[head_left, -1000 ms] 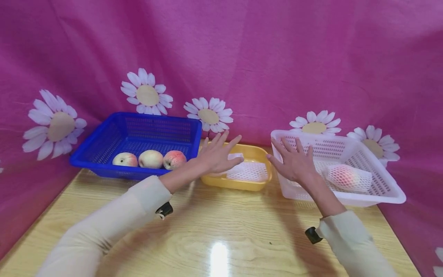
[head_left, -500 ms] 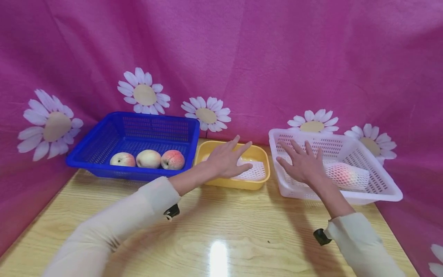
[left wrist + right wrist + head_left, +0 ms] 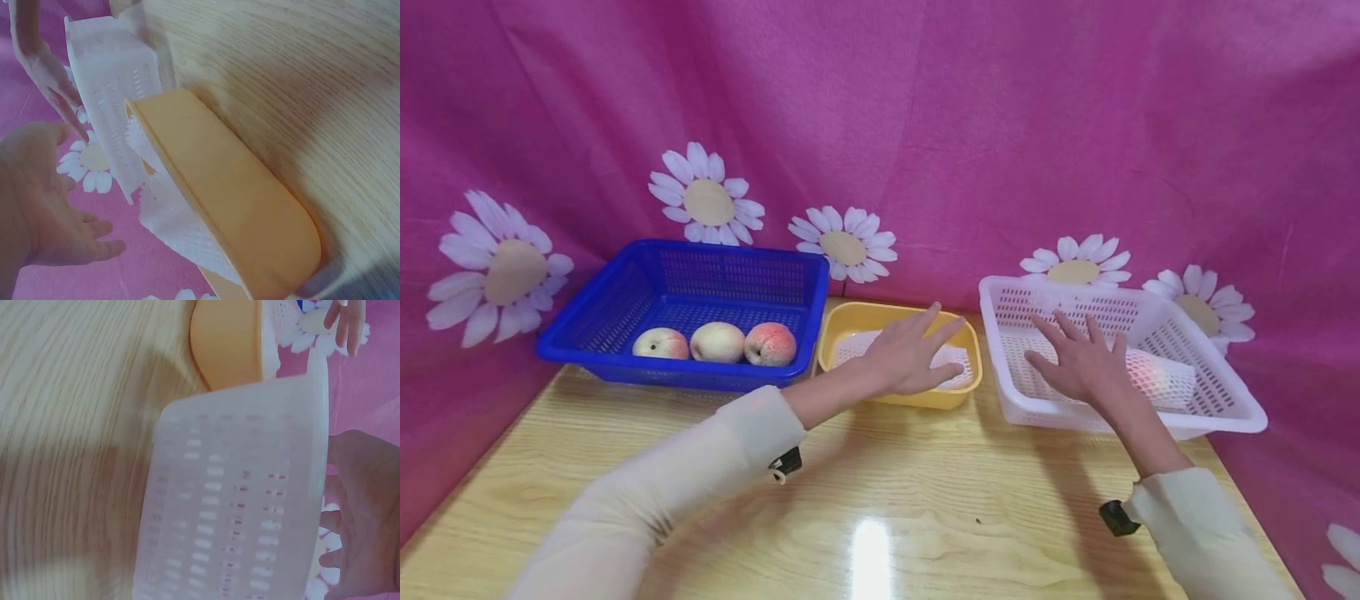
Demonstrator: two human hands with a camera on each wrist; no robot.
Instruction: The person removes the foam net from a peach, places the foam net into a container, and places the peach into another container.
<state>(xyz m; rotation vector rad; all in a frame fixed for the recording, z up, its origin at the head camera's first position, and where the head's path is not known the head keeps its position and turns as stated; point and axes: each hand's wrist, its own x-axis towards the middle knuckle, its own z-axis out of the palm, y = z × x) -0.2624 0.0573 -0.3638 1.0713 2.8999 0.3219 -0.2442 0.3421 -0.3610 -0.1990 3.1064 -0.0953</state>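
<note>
My left hand [image 3: 904, 354] hovers over the yellow tray [image 3: 901, 398], its fingers spread and nothing in its grasp. White foam net sleeves [image 3: 853, 344] lie in that tray, partly hidden by the hand. Above the white basket [image 3: 1206, 425] my right hand [image 3: 1086, 362] is held with spread fingers, also holding nothing. Just beyond it, inside the basket, rests a peach in a foam net [image 3: 1161, 379], partly covered by the hand. In the left wrist view the left palm [image 3: 50, 200] stays apart from the yellow tray's wall [image 3: 212, 181].
At the left stands a blue basket [image 3: 685, 375] with a pale peach [image 3: 660, 343], another pale peach [image 3: 718, 342] and a redder peach [image 3: 771, 344]. All containers sit on a wooden table [image 3: 970, 500]. A pink flowered cloth [image 3: 955, 150] hangs behind.
Both hands have shifted right and slightly down, fingers still spread. The left hand uncovers more of the yellow tray's left side; the right covers part of the netted peach. The view has drifted slightly.
</note>
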